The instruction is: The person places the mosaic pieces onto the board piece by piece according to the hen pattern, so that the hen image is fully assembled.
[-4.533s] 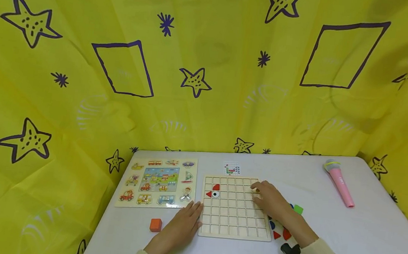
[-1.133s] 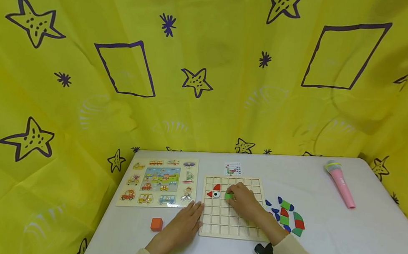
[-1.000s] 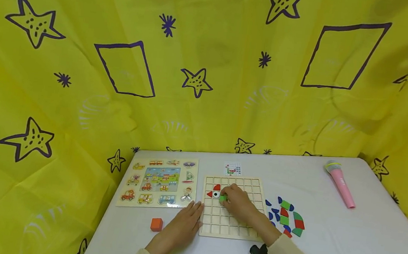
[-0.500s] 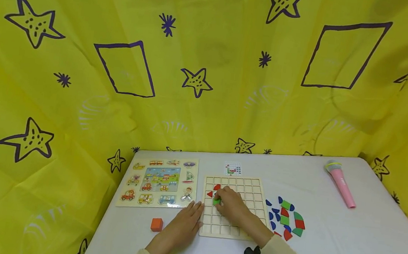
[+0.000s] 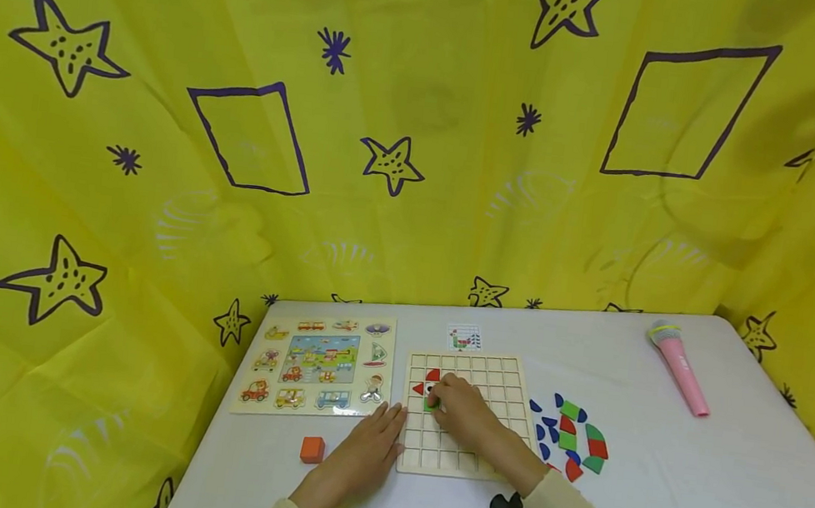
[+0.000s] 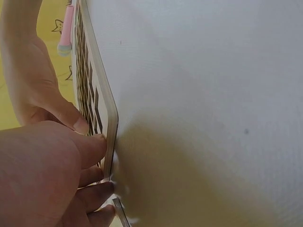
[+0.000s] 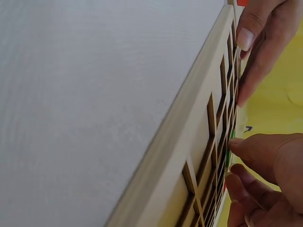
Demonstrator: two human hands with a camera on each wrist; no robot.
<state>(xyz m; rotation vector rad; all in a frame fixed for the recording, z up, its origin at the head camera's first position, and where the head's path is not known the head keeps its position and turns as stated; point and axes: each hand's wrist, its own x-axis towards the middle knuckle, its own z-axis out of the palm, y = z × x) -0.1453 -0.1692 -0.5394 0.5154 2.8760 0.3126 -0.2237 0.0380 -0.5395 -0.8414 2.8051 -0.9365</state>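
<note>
My right hand (image 5: 466, 413) is over the left part of a wooden grid board (image 5: 468, 462), pinching a green square tile (image 5: 429, 406) at a cell just below the white eye tile (image 5: 429, 389). In the right wrist view, the thumb lies against the green edge, close to the curled fingers. A red triangle (image 5: 418, 388) and a red quarter-round tile (image 5: 432, 374) sit in neighbouring cells. My left hand (image 5: 369, 444) rests at the board's left edge with its fingers extended; the left wrist view has its thumb on the frame.
Several blue, green and red tiles (image 5: 568, 442) lie right of the board. A picture card (image 5: 464, 337) lies behind it. To the left are a vehicle puzzle board (image 5: 254, 375) and an orange cube (image 5: 312, 449); a pink toy microphone (image 5: 682, 373) lies back right.
My right hand has come from the board's right side to its left part, bringing the green tile leftward and then down beneath the eye tile. My left hand has stayed in place.
</note>
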